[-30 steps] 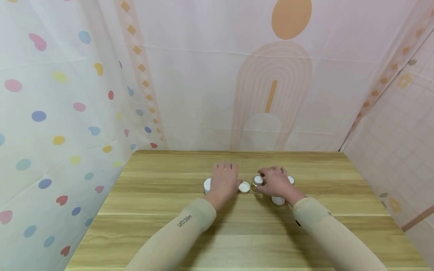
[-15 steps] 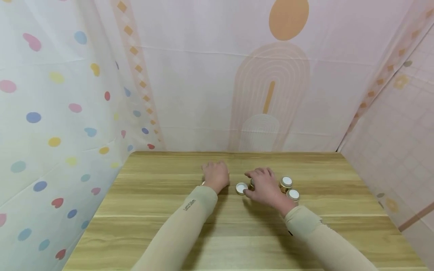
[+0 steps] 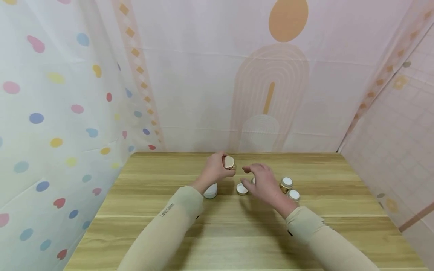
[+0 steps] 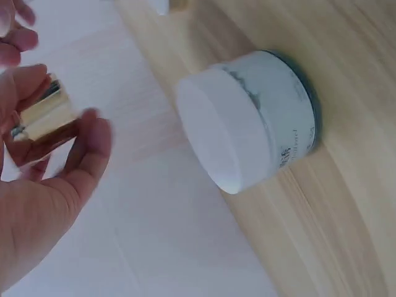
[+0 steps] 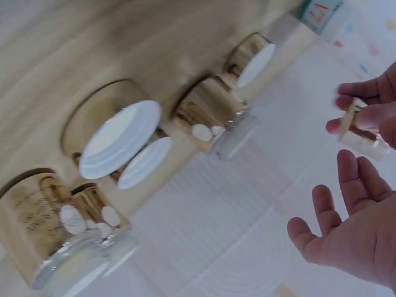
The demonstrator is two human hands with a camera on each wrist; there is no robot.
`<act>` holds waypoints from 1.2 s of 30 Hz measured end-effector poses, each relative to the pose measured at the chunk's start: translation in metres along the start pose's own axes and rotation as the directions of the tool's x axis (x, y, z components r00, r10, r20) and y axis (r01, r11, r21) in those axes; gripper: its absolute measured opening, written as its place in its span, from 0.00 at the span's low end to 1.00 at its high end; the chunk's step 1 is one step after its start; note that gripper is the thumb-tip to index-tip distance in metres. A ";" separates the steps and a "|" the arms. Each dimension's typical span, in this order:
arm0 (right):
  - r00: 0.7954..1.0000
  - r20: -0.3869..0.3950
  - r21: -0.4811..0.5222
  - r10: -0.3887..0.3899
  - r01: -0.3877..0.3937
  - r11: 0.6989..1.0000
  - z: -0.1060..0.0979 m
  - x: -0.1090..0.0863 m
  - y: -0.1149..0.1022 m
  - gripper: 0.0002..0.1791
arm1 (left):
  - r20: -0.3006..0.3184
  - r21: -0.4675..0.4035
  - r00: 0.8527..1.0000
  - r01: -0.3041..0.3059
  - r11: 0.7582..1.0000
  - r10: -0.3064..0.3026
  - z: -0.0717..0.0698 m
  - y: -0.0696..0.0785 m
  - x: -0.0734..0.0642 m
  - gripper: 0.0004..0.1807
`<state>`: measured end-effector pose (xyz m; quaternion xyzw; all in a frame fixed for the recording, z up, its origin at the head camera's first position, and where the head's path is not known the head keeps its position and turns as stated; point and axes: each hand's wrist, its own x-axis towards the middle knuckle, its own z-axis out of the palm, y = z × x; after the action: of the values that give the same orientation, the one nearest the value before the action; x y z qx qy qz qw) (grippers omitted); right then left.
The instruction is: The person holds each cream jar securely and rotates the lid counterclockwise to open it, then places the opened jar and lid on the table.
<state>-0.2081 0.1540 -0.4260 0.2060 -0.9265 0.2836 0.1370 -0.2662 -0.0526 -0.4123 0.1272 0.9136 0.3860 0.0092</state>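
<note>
My left hand (image 3: 214, 168) holds a small shiny gold jar (image 3: 229, 162) between thumb and fingers, raised above the back of the table. Its flat gold end faces up; fingers cover part of its side. A larger white jar (image 4: 247, 117) with a white lid stands below that hand's wrist. My right hand (image 3: 266, 186) hovers with fingers apart and slightly bent, holding nothing. Beneath it, a gold lid (image 3: 242, 189) lies with its white inside up. Beside the lid, a gold jar (image 5: 210, 111) is partly hidden by the right hand in the head view.
Two more gold jars with white tops, one behind (image 3: 286, 182) and one nearer (image 3: 293, 195), stand right of my right hand. The wooden table (image 3: 217, 241) ends at a patterned cloth (image 3: 203, 94) hanging behind it. Dotted cloth (image 3: 68, 150) hangs at the left.
My left hand has risen and turned, bringing the gold jar into sight and uncovering the white jar. My right hand moved left from the gold jars at the right, then stayed nearly still.
</note>
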 end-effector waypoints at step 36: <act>0.912 0.410 0.291 0.010 -0.141 0.946 0.000 -0.046 0.001 0.23 | 0.023 0.201 0.941 -0.335 0.921 0.337 0.045 -0.012 -0.106 0.19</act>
<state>-0.1680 0.1689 -0.4440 0.2429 -0.8848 0.3841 -0.1027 -0.1611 -0.0543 -0.4613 0.2800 0.9127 0.2879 -0.0753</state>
